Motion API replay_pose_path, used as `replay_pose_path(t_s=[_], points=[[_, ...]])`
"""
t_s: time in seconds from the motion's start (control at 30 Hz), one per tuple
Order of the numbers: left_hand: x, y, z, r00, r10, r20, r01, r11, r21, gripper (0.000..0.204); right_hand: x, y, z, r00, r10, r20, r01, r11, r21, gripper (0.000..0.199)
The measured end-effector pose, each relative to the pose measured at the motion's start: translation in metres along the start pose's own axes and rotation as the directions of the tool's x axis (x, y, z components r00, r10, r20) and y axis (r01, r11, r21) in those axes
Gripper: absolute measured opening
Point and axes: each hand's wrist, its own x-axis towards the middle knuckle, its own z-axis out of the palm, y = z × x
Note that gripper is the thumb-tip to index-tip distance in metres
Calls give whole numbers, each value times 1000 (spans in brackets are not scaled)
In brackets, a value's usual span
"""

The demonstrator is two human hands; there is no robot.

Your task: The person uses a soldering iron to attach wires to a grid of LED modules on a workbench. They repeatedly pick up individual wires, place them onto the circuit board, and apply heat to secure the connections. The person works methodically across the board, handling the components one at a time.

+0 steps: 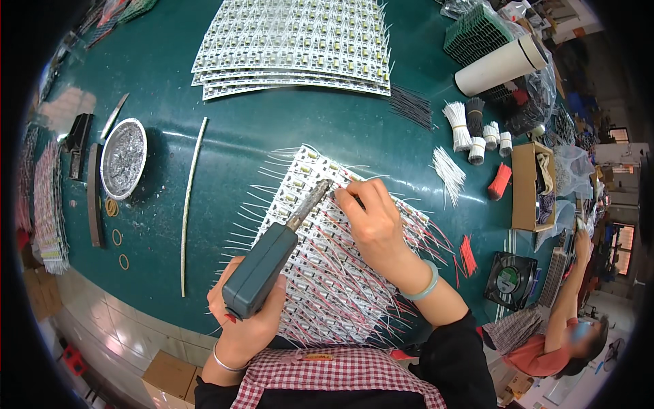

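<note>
My left hand [246,317] is wrapped round the dark green handle of a soldering iron [262,267]. Its metal tip rests at a panel of small white circuit boards [294,194] in front of me. Close to the tip, the fingers of my right hand [376,221] are pinched together over the panel; what they hold is too small to make out. White wires stick out along the panel's left and upper edges. Red and white wires cover its lower and right parts.
Stacked circuit board panels [293,51] lie at the back. On the left are a bowl of silvery scraps [125,160] and a long thin rod [193,204]. Wire bundles [457,128], a cardboard box [524,187] and a black fan [509,281] sit right. Another person [555,344] works far right.
</note>
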Motion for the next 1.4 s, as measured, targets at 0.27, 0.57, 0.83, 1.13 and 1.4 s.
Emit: replay_pose_path(t_s=[0.27,0.57,0.83,1.13,1.4], points=[[-6,2,-7,999,-32,-1,32,999,19,22,-2,-11,-13,998,49,-45,-48,998,29,29],[-15,0,-11,997,-81,-2,81,996,-41,23,-12,-16,-1,999,39,2,-39,994,100,32],[-18,-6,-9,999,-47,19,46,998,36,20,-14,-15,0,998,50,24,-53,991,120,32],[-16,-4,-9,997,-74,36,72,996,56,20,-12,-15,1,999,50,22,-52,992,118,32],[-15,-4,-4,999,-51,-18,50,999,-21,16,-12,-16,1,998,47,37,-51,992,116,33]])
